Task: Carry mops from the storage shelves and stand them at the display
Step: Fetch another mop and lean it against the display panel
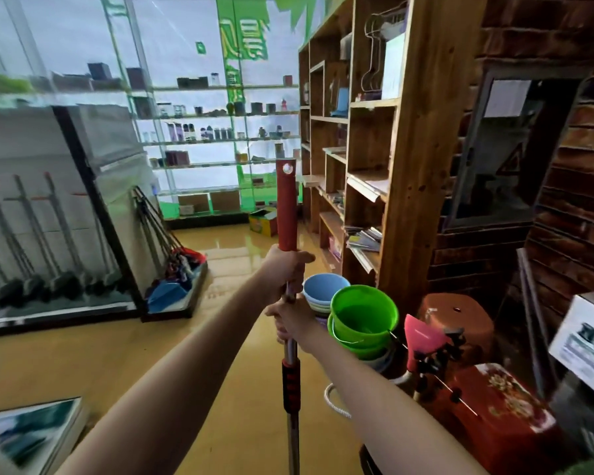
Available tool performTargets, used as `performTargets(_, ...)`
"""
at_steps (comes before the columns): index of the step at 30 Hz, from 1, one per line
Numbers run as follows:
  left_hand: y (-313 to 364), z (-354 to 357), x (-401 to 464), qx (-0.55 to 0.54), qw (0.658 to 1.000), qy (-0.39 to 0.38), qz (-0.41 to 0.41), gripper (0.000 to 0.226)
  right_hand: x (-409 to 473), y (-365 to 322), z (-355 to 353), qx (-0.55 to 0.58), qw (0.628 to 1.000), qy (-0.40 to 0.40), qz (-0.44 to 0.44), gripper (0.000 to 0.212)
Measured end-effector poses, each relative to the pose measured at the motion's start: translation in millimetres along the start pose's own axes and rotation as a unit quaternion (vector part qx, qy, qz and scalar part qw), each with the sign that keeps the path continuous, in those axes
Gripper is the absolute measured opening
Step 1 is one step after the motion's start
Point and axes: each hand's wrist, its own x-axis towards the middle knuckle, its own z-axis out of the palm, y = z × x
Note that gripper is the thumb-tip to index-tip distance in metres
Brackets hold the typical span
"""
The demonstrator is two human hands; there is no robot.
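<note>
A person carries a mop (286,207) upright through a shop aisle, both hands clamped on its pole: the left hand (286,269) wraps the shaft just under the red grip, the right hand (290,322) curls round the metal tube just below it. The mop head is out of view beneath the frame, so whether it drags on the yellow floor (117,354) cannot be told. The likeliest mishap is a swing of the long pole to the right, which would knock the stacked green buckets (362,317) and blue basins (323,289) standing just beside the hands. Beyond them a wooden shelf unit (408,166) narrows the passage. To the left, mops already lean in the display rack (66,234), with a blue dustpan (167,296) at its end; a cardboard box (264,221) sits on the floor ahead.
</note>
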Motion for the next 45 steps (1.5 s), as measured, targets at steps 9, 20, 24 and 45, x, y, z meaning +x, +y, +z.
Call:
performTargets(9,6,-49,52,-0.023,0.999,0.025,-0.016,0.036,63,-11,30,-0.005,0.999,-0.034,0.007,0.033)
performTargets(20,14,-161,163,-0.018,1.000,0.009,-0.021,0.034,186,-35,110,-0.024,0.999,-0.028,-0.003,0.034)
performTargets(24,25,-201,192,-0.016,1.000,-0.003,-0.015,0.035,221,-51,141,-0.017,0.999,-0.028,-0.006,0.035)
performTargets(45,29,-345,366,-0.013,0.996,0.083,-0.022,0.046,432,-74,241,0.021,0.992,-0.125,-0.001,0.039)
